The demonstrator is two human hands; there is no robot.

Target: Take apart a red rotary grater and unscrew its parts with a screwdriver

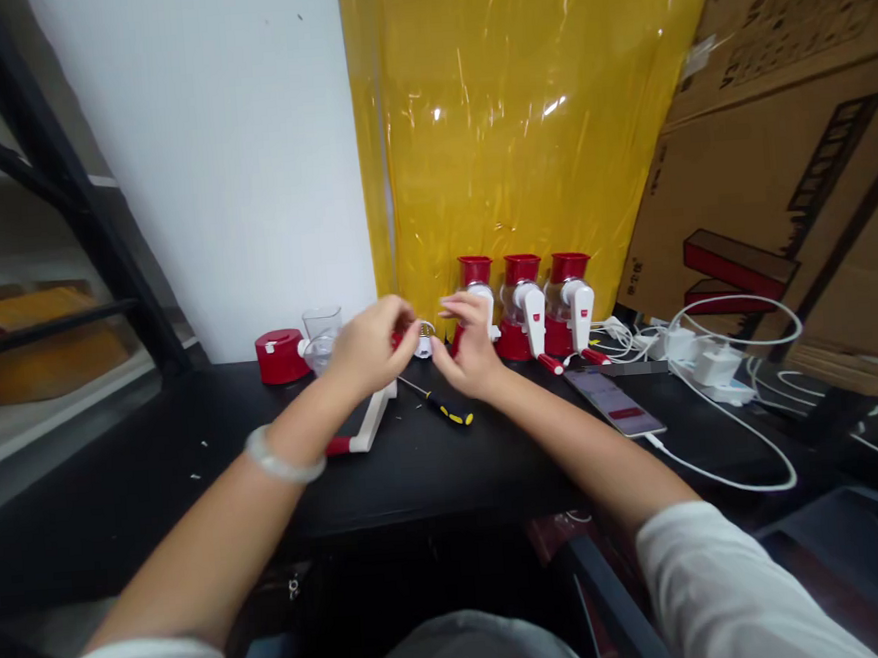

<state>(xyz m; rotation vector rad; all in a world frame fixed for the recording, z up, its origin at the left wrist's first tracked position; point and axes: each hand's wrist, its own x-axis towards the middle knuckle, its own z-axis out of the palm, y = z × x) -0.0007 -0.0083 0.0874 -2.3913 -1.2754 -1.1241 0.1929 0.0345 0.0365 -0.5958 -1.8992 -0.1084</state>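
Observation:
My left hand (374,346) hovers above the table with its fingers curled together. A bit of red shows at its fingertips, but I cannot make out what they hold. Thumb and fingers of my right hand (472,352) are spread apart, with nothing seen in them. Between and behind the hands stands a small white drum part with a metal band (426,338). Left of them are a red base (282,356) and a clear hopper (323,327), partly hidden. Below my left hand lies a white crank handle (372,417) with a red grip. Beside it is a black-and-yellow screwdriver (448,406).
Several red-and-white rotary graters (526,308) stand in a row at the back right. A phone (617,402) on a white cable lies nearer, beside chargers (716,362). A large carton (781,175) leans at right; shelves (52,386) stand at left.

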